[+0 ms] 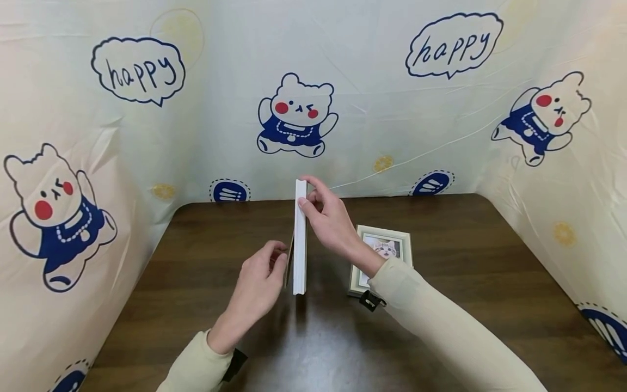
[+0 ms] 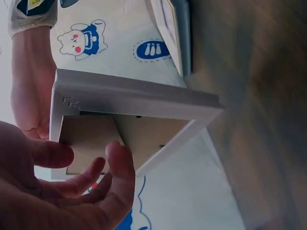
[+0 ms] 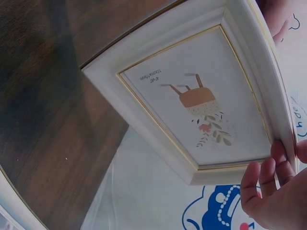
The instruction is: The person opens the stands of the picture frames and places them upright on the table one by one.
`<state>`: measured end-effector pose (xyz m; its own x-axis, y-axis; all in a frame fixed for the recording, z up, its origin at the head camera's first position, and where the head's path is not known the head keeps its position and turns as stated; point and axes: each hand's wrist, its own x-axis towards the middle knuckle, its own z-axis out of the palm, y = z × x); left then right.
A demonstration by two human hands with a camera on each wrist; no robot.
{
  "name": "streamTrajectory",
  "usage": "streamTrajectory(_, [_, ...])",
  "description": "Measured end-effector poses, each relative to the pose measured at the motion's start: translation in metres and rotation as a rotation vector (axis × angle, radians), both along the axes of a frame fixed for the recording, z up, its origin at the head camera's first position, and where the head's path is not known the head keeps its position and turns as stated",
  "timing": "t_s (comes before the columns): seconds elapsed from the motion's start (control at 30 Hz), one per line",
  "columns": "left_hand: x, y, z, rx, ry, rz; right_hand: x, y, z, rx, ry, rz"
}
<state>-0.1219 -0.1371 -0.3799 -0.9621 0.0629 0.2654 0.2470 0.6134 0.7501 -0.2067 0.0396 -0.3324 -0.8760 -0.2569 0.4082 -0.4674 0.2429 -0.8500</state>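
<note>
We see the white picture frame (image 1: 300,239) standing on edge on the surface (image 1: 460,272), left of a second frame (image 1: 382,256). Right hand (image 1: 333,220) fingers pinch its top; left hand (image 1: 257,286) fingers pinch its brown backing.

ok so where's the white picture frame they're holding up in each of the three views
Head: the white frame stands edge-on at the centre, upright on the table, between the left hand and right hand.
Left wrist: its brown back fills the middle, the left hand's fingers at it.
Right wrist: its front with the print fills the centre and right.
Shared landmark: the bear-print cloth behind the table.
</note>
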Motion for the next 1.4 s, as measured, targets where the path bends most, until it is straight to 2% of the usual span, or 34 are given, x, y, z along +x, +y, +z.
streamTrajectory(0.17, [-0.002, 0.001, 0.000, 0.060, -0.101, -0.021, 0.000, 0.000, 0.000, 0.004, 0.009, -0.006])
streamTrajectory(0.37, [-0.002, 0.003, 0.004, 0.077, -0.130, -0.034, 0.002, -0.001, 0.001, -0.012, 0.019, -0.004])
streamTrajectory(0.6, [0.000, 0.003, 0.007, 0.160, -0.178, -0.057, 0.004, -0.003, 0.003, -0.019, 0.020, 0.008])
streamTrajectory(1.4, [0.000, 0.000, 0.012, 0.149, -0.163, -0.053, 0.004, -0.001, 0.001, -0.029, 0.017, 0.009])
